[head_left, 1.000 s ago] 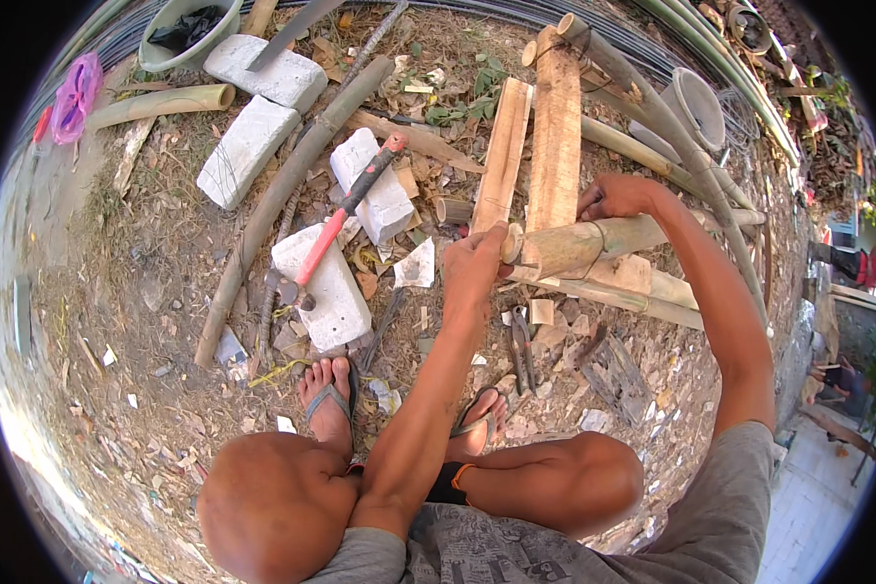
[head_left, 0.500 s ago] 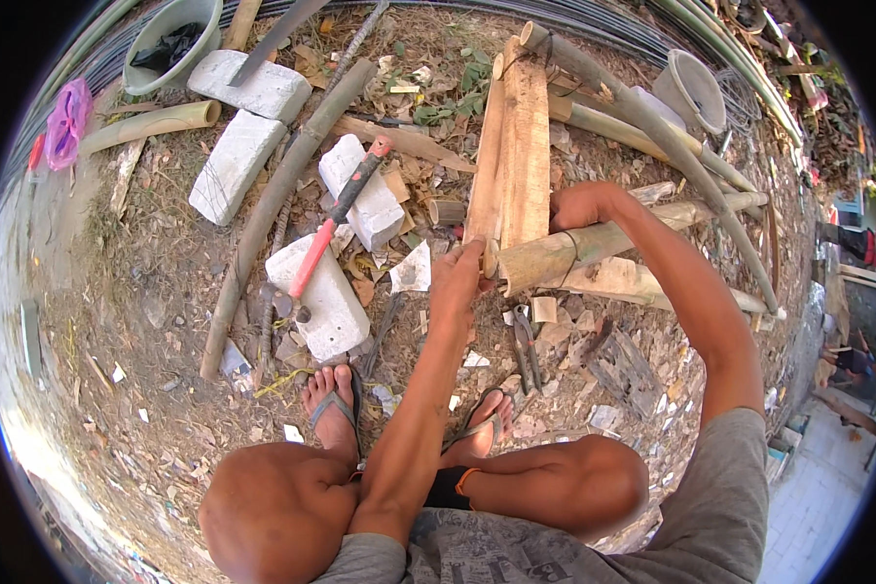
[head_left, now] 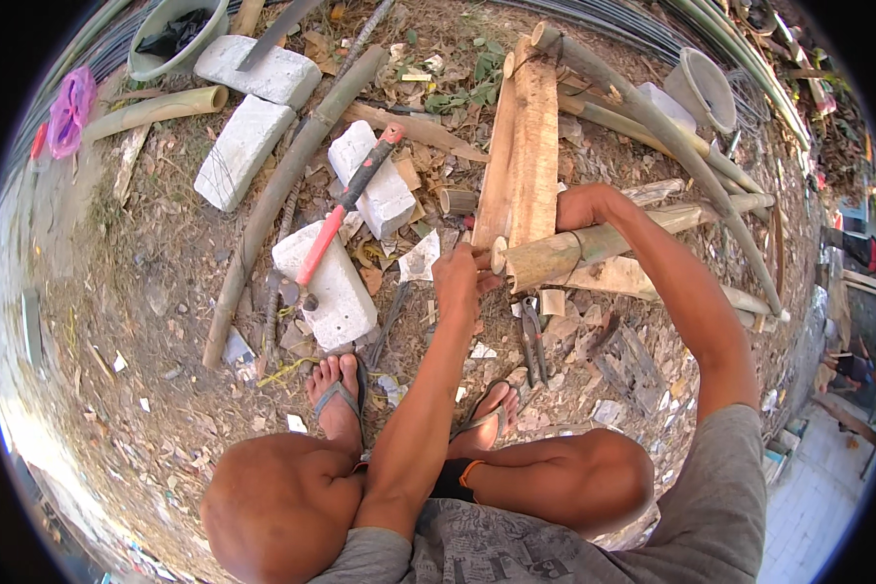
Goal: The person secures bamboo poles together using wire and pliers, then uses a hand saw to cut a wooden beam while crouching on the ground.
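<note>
A wooden frame of bamboo poles and planks lies in front of me. My left hand (head_left: pixel 457 276) is at the cut end of the nearest bamboo pole (head_left: pixel 642 229), beside the lower end of a pale plank (head_left: pixel 533 146). Its fingers are curled together, and what they hold is too small to make out. My right hand (head_left: pixel 582 206) reaches in behind that pole at the plank's right edge, its fingers hidden. Dark wire (head_left: pixel 578 251) loops around the pole. Pincers (head_left: pixel 532 341) lie on the ground just below the frame.
A hammer (head_left: pixel 333 229) with a red and black handle rests across white blocks (head_left: pixel 326 287) on the left. Beside them runs a long bamboo pole (head_left: pixel 268 219). Buckets (head_left: pixel 706 88) stand far left and far right. Wood scraps litter the ground around my sandalled feet.
My left hand has drawn slightly down from the plank's end, and its fingers have shifted at the pole's cut end. My right hand stays behind the pole. The view has shifted a little.
</note>
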Motion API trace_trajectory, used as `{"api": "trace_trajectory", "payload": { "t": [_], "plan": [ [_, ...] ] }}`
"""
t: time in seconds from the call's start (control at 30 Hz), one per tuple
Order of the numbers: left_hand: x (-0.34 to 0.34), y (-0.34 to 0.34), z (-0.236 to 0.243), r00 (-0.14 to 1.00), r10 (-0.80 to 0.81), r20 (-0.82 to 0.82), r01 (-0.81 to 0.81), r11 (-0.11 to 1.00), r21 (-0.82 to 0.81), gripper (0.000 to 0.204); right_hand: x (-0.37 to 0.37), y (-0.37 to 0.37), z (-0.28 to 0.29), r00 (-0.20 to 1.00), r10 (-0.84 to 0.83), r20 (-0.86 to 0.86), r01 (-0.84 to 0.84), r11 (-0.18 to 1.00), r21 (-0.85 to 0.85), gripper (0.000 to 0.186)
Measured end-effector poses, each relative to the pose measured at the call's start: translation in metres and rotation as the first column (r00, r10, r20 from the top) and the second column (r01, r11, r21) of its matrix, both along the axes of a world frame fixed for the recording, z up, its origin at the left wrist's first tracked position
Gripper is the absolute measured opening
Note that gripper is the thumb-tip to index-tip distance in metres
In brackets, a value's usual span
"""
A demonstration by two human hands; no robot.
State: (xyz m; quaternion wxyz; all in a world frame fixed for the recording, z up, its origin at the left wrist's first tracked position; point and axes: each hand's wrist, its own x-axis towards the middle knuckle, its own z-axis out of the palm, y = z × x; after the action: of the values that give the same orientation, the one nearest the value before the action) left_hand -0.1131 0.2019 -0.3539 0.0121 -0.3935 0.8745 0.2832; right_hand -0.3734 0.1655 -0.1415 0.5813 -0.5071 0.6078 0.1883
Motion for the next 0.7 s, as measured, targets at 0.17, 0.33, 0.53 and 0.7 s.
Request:
{"api": "trace_trajectory", "payload": {
  "t": [0.17, 0.33, 0.53, 0.7],
  "plan": [
    [-0.003, 0.008, 0.003, 1.0, 0.013, -0.013, -0.013, 1.0, -0.009, 0.04, -0.025, 0.016, -0.047, 0.987, -0.157, 0.013, 0.158, 0.984, -0.076, 0.049],
    [0.01, 0.039, 0.018, 0.895, 0.395, -0.208, -0.361, 0.914, 0.184, 0.033, -0.017, 0.019, -0.052, 0.966, -0.257, -0.035, 0.253, 0.963, -0.092, 0.04],
    [0.025, 0.06, 0.031, 0.499, 0.823, -0.271, -0.382, 0.489, 0.784, 0.026, 0.002, 0.012, -0.009, 0.945, -0.014, -0.327, -0.083, 0.956, -0.282, 0.035],
    [0.032, 0.042, 0.037, 0.504, 0.709, -0.493, -0.143, 0.631, 0.762, 0.021, 0.032, 0.01, 0.063, 0.778, 0.116, -0.617, -0.336, 0.907, -0.253, 0.022]
  ]
}}
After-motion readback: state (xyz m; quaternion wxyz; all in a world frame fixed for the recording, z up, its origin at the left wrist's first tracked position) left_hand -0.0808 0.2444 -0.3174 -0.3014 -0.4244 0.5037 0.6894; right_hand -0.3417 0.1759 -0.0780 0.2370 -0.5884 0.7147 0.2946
